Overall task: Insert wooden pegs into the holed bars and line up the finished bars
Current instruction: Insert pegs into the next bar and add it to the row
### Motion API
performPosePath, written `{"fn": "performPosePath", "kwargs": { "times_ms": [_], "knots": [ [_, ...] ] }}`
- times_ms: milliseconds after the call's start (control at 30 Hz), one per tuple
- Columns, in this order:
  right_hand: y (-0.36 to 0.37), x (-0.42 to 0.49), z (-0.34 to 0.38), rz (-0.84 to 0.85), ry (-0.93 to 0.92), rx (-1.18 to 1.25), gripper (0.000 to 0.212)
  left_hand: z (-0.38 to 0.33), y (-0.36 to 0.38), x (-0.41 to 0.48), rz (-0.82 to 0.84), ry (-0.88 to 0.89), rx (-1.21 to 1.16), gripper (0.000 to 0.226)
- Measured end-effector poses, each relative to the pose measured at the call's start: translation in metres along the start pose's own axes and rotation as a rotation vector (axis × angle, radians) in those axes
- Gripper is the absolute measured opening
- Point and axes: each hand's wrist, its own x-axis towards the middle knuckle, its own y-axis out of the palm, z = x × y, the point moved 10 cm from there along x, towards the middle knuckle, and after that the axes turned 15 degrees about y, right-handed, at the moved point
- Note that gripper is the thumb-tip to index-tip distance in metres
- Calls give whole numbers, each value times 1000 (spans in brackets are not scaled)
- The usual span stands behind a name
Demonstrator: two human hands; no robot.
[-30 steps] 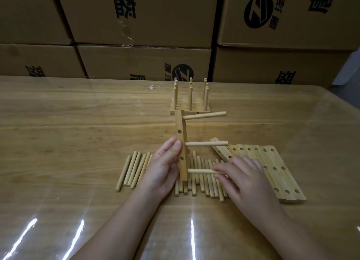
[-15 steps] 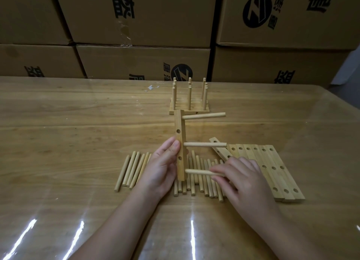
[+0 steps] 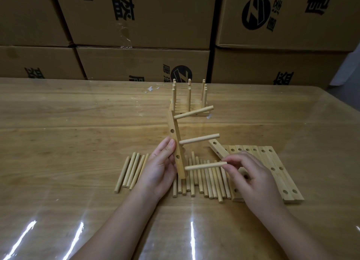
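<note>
1. The left hand (image 3: 159, 168) grips the bar (image 3: 176, 143) by its lower half, its fingers (image 3: 167, 146) curled against the bar's left face. The bar stands nearly upright, tilted a little.
2. Right of the bar, the right hand (image 3: 251, 176) pinches the outer end of the lowest peg (image 3: 204, 165) between thumb and forefinger. The peg's inner end meets the bar near its foot — how deep it sits I cannot tell.
3. Loose pegs (image 3: 206, 180) lie side by side on the worktop (image 3: 68, 133), around the bar's foot and to either side of it.
4. Blank bars (image 3: 272, 168) lie flat in a row right of the bar, partly under the right hand.
5. Two upper pegs (image 3: 199, 139) jut rightward from the bar's middle and top — empty holes show between them.
6. Finished bars (image 3: 188, 106), pegs upright, stand just behind the bar.
7. Boxes (image 3: 140, 16) are stacked farthest behind the bar.
</note>
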Motion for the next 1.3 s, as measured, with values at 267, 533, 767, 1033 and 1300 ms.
{"fn": "performPosePath", "kwargs": {
  "times_ms": [267, 533, 767, 1033, 1300],
  "knots": [
    [-2, 0, 1, -44, -12, -28, 31, 2, -2, 1, 1, -10, 21, 52],
    [-4, -2, 2, -74, -24, -52, 21, 3, -4, 0, -7, 6, 38, 62],
    [-3, -3, 2, -64, -6, -55, 20, 2, -5, 0, -2, 5, 59, 61],
    [-4, -2, 1, -62, 1, -56, 18, 2, -4, 1, 6, 4, 40, 52],
    [4, -1, -16, 26, 168, 154, 45, 8, -1, 2, 69, -16, -14, 17]
  ]
}}
